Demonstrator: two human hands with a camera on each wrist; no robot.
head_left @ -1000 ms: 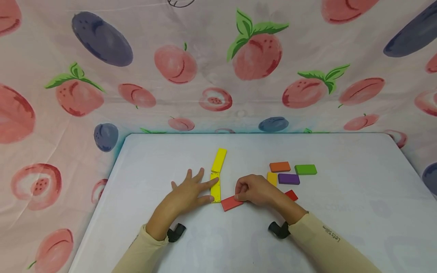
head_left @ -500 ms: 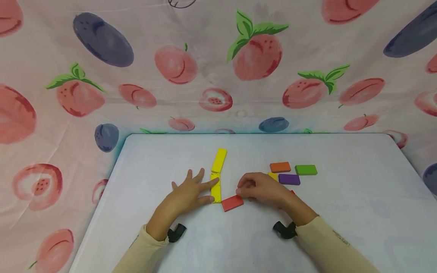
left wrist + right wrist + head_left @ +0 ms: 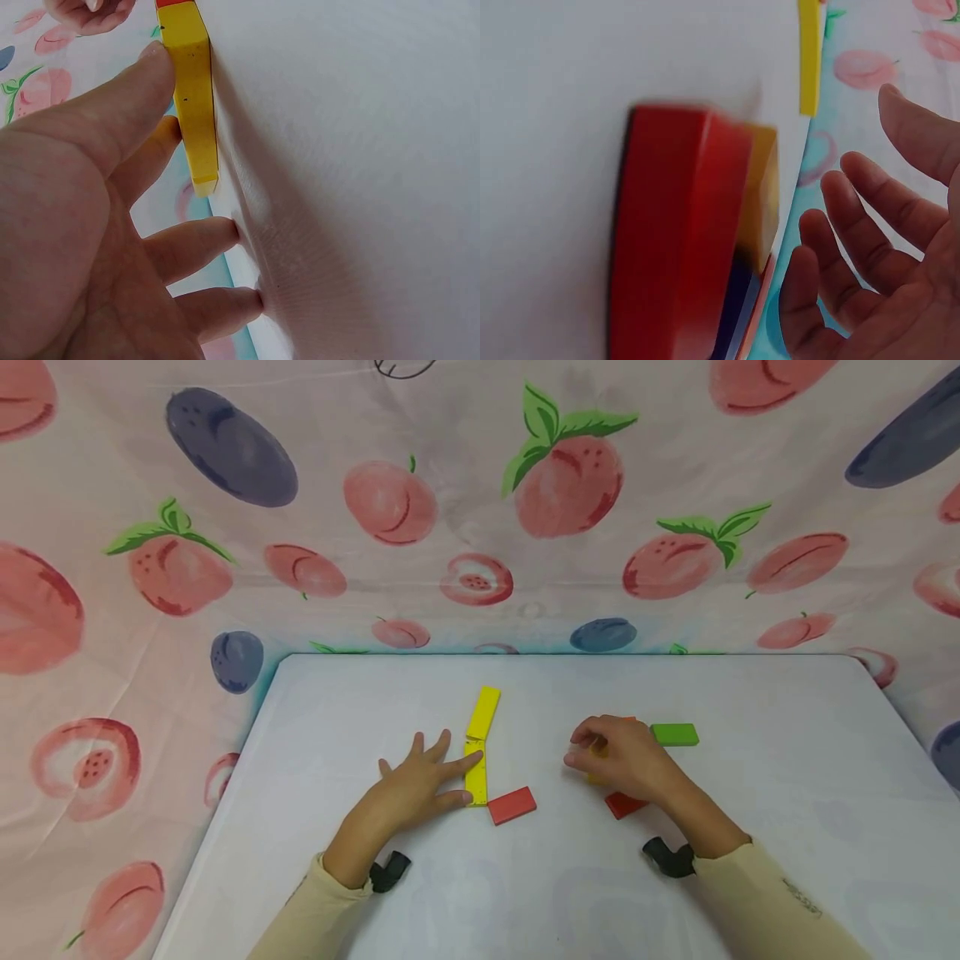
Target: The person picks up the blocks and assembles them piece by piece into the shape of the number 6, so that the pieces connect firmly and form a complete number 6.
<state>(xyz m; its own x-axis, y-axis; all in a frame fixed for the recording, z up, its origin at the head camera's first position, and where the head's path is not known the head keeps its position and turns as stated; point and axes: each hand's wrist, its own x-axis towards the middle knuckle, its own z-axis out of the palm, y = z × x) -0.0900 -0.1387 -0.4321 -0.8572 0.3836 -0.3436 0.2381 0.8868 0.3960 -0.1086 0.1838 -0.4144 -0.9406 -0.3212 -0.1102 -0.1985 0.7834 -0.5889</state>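
Note:
With fingers spread, my left hand (image 3: 411, 789) rests its thumb and index fingertip on the nearer yellow block (image 3: 476, 774). A second yellow block (image 3: 483, 712) touches its far end, tilted to the right. By the near end lies a red block (image 3: 512, 806), set at an angle. My right hand (image 3: 626, 758) hovers over the group on the right, holding nothing, its fingers relaxed and parted from the thumb. Under or beside it show another red block (image 3: 667, 232), an orange-yellow block (image 3: 761, 199) and a dark purple block (image 3: 735, 304) in the right wrist view.
A green block (image 3: 674, 734) lies just right of my right hand, and an orange block is mostly hidden behind that hand. The white table (image 3: 787, 760) ends at a fruit-patterned cloth (image 3: 465, 485) behind.
My right hand has let go of the angled red block and moved right, over the other blocks. That red block stays beside the yellow one. My left hand has not moved.

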